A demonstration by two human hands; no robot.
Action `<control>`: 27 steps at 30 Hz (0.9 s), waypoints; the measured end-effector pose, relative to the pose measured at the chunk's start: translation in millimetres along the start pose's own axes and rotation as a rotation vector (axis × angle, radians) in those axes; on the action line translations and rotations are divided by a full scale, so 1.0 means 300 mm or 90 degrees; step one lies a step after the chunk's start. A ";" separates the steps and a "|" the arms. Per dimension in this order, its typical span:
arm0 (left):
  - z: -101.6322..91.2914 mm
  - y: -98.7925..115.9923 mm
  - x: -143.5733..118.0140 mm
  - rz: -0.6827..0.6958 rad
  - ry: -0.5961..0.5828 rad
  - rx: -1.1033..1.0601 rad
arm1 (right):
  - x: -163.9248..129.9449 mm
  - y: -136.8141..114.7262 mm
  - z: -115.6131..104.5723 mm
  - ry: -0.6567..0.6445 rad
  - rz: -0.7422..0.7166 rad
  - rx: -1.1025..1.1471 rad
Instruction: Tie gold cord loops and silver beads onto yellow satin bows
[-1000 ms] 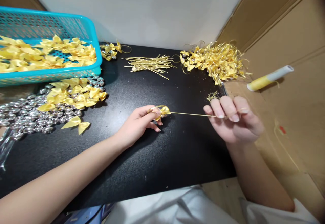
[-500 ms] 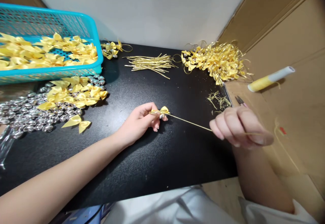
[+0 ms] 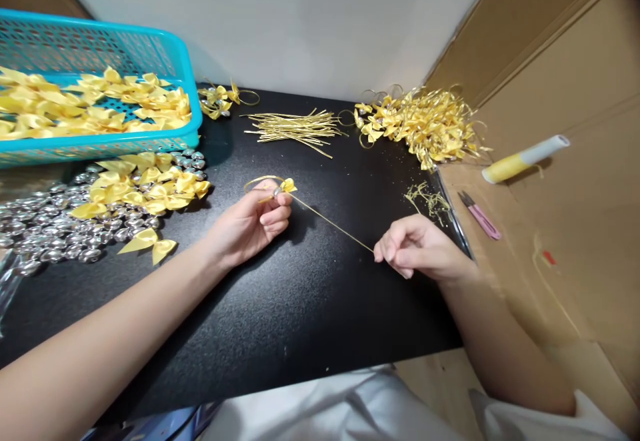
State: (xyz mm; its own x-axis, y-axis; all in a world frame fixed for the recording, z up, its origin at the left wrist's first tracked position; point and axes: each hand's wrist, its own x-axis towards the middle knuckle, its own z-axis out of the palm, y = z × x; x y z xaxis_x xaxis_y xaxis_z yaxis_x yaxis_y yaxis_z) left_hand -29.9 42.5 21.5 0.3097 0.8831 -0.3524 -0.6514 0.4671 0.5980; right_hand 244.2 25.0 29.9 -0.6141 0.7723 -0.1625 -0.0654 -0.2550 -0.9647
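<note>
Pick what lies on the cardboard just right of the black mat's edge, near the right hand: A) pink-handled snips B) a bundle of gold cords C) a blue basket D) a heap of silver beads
A: the pink-handled snips lie on the cardboard just past the black mat, beyond the right hand; basket, beads and cords are on the left or at the back.

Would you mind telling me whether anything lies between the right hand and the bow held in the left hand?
Nothing visible does: only the taut gold cord spans the bare black tabletop from the right hand to the yellow bow in the left hand.
</note>
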 end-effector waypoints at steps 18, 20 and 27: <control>0.045 -0.084 -0.094 -0.059 -0.176 0.196 | 0.111 0.067 0.035 0.336 -0.062 -0.249; 0.051 -0.095 -0.110 -0.099 -0.231 0.227 | 0.135 0.077 0.025 0.388 -0.105 -0.304; 0.039 -0.140 -0.108 -0.104 -0.309 0.348 | 0.132 0.066 0.037 0.470 -0.203 -0.306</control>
State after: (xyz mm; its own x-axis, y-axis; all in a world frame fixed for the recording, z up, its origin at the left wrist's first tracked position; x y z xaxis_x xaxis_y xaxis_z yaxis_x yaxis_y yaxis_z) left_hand -4.4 -5.1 16.2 0.7262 0.6620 -0.1856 -0.1729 0.4372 0.8826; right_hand 209.8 44.2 6.7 0.0427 0.9801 0.1936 0.2883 0.1735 -0.9417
